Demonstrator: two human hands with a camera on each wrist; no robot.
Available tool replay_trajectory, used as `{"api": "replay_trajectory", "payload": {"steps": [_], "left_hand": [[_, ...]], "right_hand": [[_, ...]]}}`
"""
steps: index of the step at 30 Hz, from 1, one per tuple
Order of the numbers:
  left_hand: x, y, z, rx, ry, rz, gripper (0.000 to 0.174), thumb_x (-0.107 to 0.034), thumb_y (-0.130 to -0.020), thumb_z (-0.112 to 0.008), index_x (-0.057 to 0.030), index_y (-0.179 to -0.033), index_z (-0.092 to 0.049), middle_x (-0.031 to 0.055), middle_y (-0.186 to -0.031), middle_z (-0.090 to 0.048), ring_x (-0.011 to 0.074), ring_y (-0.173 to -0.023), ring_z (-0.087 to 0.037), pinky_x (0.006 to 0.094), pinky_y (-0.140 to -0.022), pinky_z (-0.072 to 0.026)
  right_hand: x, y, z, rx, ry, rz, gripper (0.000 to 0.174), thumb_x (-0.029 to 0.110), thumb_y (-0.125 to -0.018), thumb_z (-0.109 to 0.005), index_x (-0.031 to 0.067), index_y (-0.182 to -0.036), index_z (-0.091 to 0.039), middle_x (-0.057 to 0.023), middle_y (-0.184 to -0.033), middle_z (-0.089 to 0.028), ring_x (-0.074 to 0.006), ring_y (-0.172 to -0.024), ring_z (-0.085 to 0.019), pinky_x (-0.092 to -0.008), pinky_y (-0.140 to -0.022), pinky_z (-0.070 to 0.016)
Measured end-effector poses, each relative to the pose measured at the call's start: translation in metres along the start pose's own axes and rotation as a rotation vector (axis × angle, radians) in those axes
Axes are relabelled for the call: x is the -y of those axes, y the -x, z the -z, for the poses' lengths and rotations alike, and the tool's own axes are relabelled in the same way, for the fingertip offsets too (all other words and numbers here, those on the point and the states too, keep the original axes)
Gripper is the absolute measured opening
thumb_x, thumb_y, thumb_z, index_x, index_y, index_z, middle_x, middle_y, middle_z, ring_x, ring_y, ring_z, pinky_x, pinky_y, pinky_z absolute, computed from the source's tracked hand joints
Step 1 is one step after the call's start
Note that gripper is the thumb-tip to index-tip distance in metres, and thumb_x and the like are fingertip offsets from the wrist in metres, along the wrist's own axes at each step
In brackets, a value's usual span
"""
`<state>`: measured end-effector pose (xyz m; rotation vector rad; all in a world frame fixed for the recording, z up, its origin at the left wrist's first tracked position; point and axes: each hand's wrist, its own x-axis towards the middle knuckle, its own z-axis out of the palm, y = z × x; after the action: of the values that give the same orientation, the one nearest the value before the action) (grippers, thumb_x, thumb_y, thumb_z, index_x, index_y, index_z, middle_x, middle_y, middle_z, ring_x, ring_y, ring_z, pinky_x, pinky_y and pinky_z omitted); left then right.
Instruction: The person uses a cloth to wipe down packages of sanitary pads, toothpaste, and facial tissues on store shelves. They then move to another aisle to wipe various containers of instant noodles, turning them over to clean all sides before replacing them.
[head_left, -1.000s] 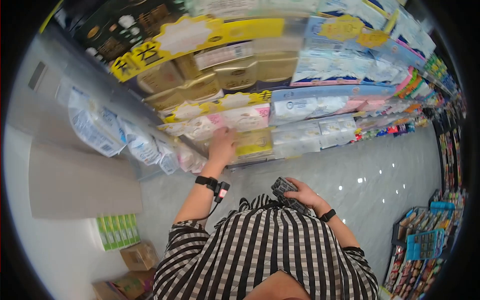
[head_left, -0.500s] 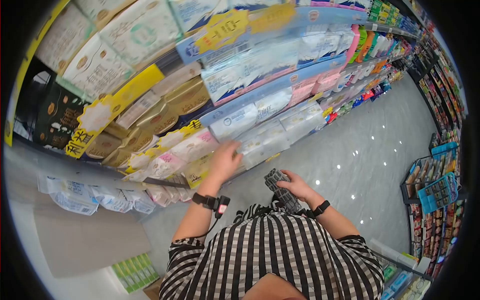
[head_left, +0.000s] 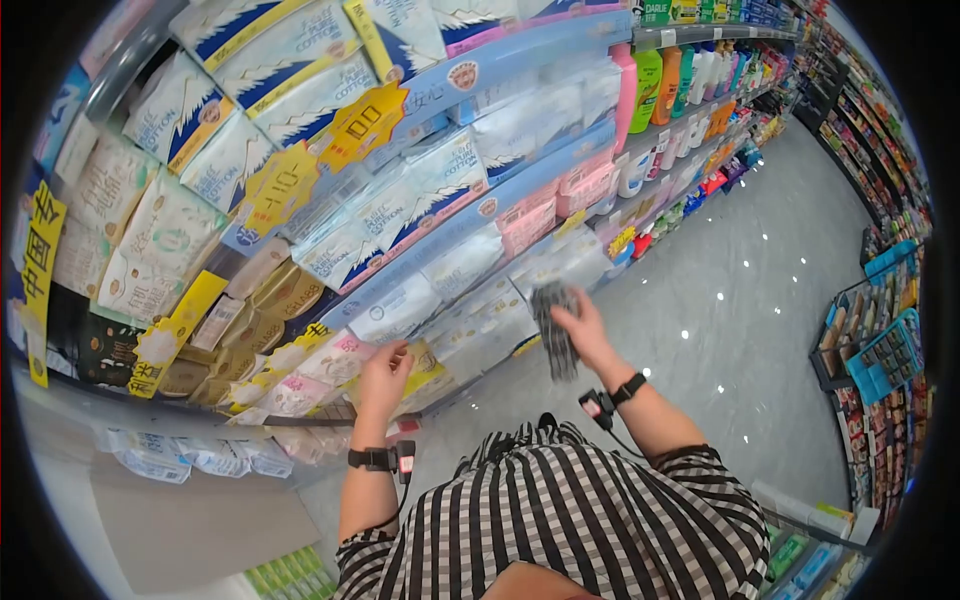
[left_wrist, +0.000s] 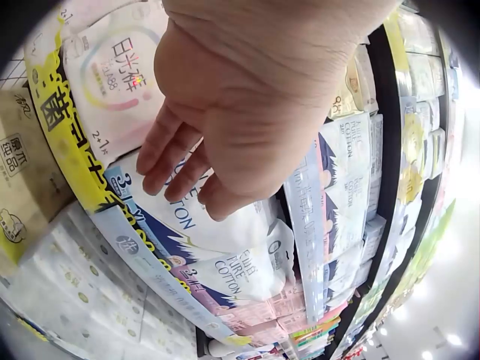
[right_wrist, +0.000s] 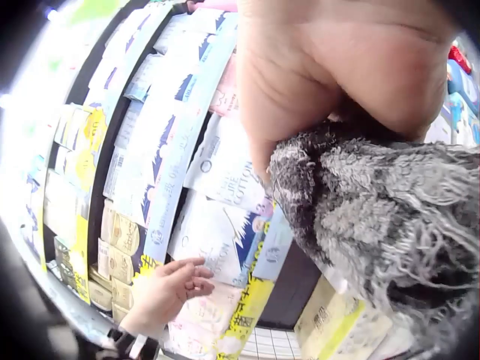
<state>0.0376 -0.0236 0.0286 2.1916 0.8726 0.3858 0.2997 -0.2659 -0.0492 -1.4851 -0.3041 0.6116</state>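
My left hand (head_left: 384,380) is in front of the lower shelves in the head view, beside pink-and-white packs (head_left: 338,357). In the left wrist view that hand (left_wrist: 232,120) hangs with loosely bent fingers before white Pure Cotton packs (left_wrist: 236,262), holding nothing; whether it touches them I cannot tell. My right hand (head_left: 590,335) grips a folded dark grey cloth (head_left: 556,330), held out near the lowest shelf. Close up in the right wrist view, the cloth (right_wrist: 375,217) is shaggy and grey, and the right hand (right_wrist: 337,60) covers its upper part.
Packed shelves run along the left and top, with yellow price signs (head_left: 362,125) and coloured bottles (head_left: 648,88) farther along. Grey floor (head_left: 700,290) extends to the right. A rack with blue baskets (head_left: 885,355) stands at the right; green-and-white boxes (head_left: 290,575) are at bottom left.
The view has swung rightward along the shelves. My left hand has shifted left and down in the head view. My right hand has lifted the cloth up, toward the lower shelf.
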Motion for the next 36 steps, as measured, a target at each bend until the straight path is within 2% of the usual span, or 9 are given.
{"api": "replay_trajectory", "payload": {"steps": [6,11,16,20,23,25,27,32,36], "left_hand": [[-0.032,0.014,-0.018,0.019,-0.087,-0.123,0.030,-0.009,-0.083,-0.068,-0.0024,-0.113,-0.065,0.0111,-0.093,-0.069,0.0182,-0.076,-0.065,0.0302,-0.071,-0.0524],[-0.032,0.025,-0.012,0.078,-0.140,-0.119,0.030,-0.008,-0.083,-0.067,-0.0021,-0.112,-0.064,0.0118,-0.095,-0.069,0.0198,-0.078,-0.067,0.0312,-0.071,-0.0530],[-0.014,0.028,-0.002,0.094,-0.065,0.026,0.032,-0.008,-0.082,-0.067,-0.0039,-0.113,-0.064,0.0139,-0.099,-0.068,0.0247,-0.080,-0.067,0.0352,-0.074,-0.0513],[-0.014,0.006,-0.017,0.168,-0.109,-0.154,0.031,-0.008,-0.082,-0.067,-0.0031,-0.113,-0.064,0.0128,-0.097,-0.069,0.0237,-0.080,-0.068,0.0339,-0.073,-0.0525],[-0.023,-0.015,-0.033,0.243,-0.059,-0.226,0.033,-0.010,-0.081,-0.068,-0.0043,-0.113,-0.064,0.0133,-0.100,-0.068,0.0272,-0.082,-0.067,0.0374,-0.075,-0.0516],[-0.024,-0.028,-0.040,0.287,-0.009,-0.217,0.033,-0.011,-0.081,-0.068,-0.0050,-0.113,-0.064,0.0136,-0.101,-0.068,0.0279,-0.083,-0.066,0.0374,-0.075,-0.0514],[-0.023,-0.040,-0.042,0.316,0.015,-0.257,0.033,-0.011,-0.081,-0.068,-0.0054,-0.113,-0.064,0.0135,-0.101,-0.068,0.0282,-0.084,-0.066,0.0374,-0.075,-0.0514],[-0.035,-0.052,-0.037,0.340,0.025,-0.234,0.033,-0.012,-0.081,-0.068,-0.0059,-0.113,-0.065,0.0132,-0.102,-0.068,0.0273,-0.084,-0.067,0.0364,-0.074,-0.0519],[-0.041,-0.059,-0.049,0.312,0.027,-0.239,0.033,-0.008,-0.081,-0.068,-0.0028,-0.113,-0.064,0.0136,-0.102,-0.068,0.0235,-0.082,-0.068,0.0333,-0.073,-0.0526]], "right_hand": [[0.042,-0.099,-0.028,-0.259,0.198,0.448,0.072,0.017,-0.077,-0.072,-0.0047,-0.138,-0.040,-0.0237,-0.125,-0.057,-0.0322,-0.113,-0.057,-0.0358,-0.097,-0.0443],[-0.005,-0.070,-0.024,0.521,0.623,0.164,0.058,0.020,-0.067,-0.071,0.0061,-0.123,-0.062,-0.0232,-0.116,-0.064,-0.0380,-0.110,-0.060,-0.0396,-0.097,-0.0466],[-0.023,-0.109,0.016,-0.357,0.130,0.188,0.070,0.020,-0.075,-0.073,-0.0035,-0.135,-0.046,-0.0239,-0.121,-0.062,-0.0283,-0.110,-0.062,-0.0361,-0.092,-0.0479],[0.000,-0.148,0.025,-0.443,-0.094,0.177,0.067,0.022,-0.078,-0.070,-0.0051,-0.133,-0.044,-0.0237,-0.116,-0.063,-0.0307,-0.104,-0.063,-0.0398,-0.087,-0.0501],[-0.036,-0.140,0.019,0.010,0.546,0.010,0.064,0.021,-0.073,-0.068,0.0016,-0.132,-0.051,-0.0221,-0.112,-0.065,-0.0326,-0.100,-0.064,-0.0396,-0.087,-0.0510],[-0.028,-0.092,0.006,0.546,0.637,-0.094,0.064,0.021,-0.070,-0.071,0.0049,-0.130,-0.056,-0.0189,-0.116,-0.066,-0.0300,-0.107,-0.063,-0.0360,-0.095,-0.0474],[-0.019,-0.064,0.004,0.672,0.673,-0.132,0.061,0.019,-0.072,-0.071,0.0032,-0.129,-0.057,-0.0168,-0.122,-0.064,-0.0276,-0.112,-0.060,-0.0346,-0.100,-0.0442],[0.075,-0.095,0.057,-0.204,0.392,0.329,0.064,0.020,-0.073,-0.072,0.0013,-0.131,-0.052,-0.0153,-0.128,-0.060,-0.0260,-0.116,-0.057,-0.0362,-0.100,-0.0430],[0.148,-0.168,0.097,-0.494,0.395,0.656,0.057,0.016,-0.075,-0.069,0.0013,-0.128,-0.053,-0.0191,-0.120,-0.060,-0.0318,-0.113,-0.058,-0.0366,-0.098,-0.0438]]}}
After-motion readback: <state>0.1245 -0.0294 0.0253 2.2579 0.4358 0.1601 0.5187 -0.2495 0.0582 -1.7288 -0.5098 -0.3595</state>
